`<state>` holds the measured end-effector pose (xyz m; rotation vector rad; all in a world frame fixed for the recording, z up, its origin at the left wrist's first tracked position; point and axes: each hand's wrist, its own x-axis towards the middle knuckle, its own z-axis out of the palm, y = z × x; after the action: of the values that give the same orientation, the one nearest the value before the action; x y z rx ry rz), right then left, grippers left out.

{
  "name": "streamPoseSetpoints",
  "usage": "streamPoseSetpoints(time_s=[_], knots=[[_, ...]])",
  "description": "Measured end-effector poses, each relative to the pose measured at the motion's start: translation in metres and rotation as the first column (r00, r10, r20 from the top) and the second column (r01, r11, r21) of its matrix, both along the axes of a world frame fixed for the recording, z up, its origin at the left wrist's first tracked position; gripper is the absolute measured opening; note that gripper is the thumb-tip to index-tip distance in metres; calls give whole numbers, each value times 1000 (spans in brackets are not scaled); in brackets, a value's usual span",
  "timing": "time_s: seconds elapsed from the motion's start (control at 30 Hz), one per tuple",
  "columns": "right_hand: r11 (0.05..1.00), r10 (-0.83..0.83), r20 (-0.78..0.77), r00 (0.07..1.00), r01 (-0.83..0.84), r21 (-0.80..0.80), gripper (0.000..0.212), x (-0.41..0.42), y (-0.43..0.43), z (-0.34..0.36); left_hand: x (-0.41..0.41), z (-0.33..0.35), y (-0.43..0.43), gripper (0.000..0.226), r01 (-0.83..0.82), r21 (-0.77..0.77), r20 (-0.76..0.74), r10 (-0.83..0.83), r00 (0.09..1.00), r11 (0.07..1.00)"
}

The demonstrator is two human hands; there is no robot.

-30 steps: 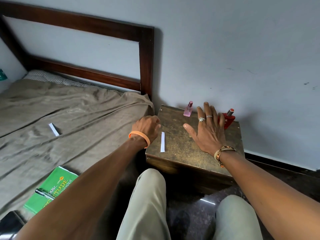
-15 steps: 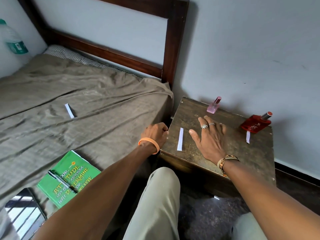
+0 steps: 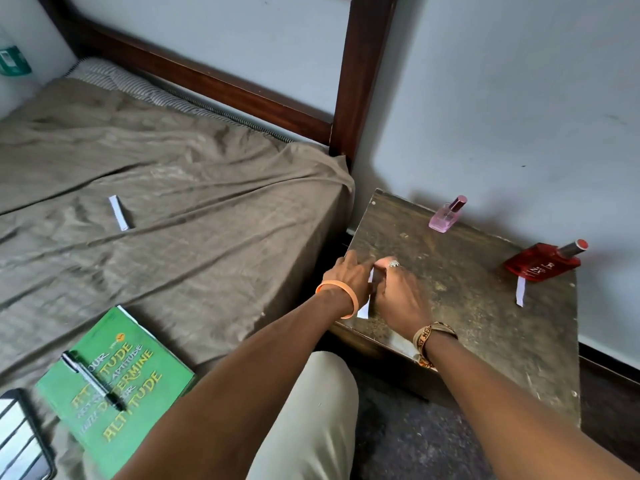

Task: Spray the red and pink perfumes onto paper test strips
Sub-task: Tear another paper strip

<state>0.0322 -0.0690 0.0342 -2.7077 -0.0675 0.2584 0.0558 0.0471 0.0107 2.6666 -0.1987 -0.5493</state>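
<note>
At counter [image 3: 485, 341] left edge, left hand [image 3: 349, 275] and right hand [image 3: 398, 299] flank paper strip [image 3: 364, 310]; fingers [image 3: 358, 260] touch it, grasp unclear.

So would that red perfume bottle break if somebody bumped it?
The red perfume bottle looks like glass, so it is likely heavy for its size and breakable. It stands close to the wooden table's right edge, so a push might drop it. Its broad body probably resists tipping.

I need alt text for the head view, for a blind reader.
The left hand and right hand meet over a paper strip on a side table. A pink bottle and a red bottle sit near the wall.
</note>
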Motion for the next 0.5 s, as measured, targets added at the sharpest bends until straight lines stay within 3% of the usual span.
streamPoseSetpoints(time_s=[0.13, 0.4, 0.5], knots=[[988, -69, -28, 997, 72, 134, 38, -1, -9, -4, 10, -11, -14, 43, 50, 94, 19, -52, 998, 994], [957, -133, -115, 985, 157, 243, 29, 0, -22, -17, 22, -20, -20, 29, -180, -118, -43, 176, 983, 977], [914, -199, -155, 968, 241, 326, 28, -2, -22, -20, 20, -19, -21, 29, -363, -310, -165, 327, 931, 878]])
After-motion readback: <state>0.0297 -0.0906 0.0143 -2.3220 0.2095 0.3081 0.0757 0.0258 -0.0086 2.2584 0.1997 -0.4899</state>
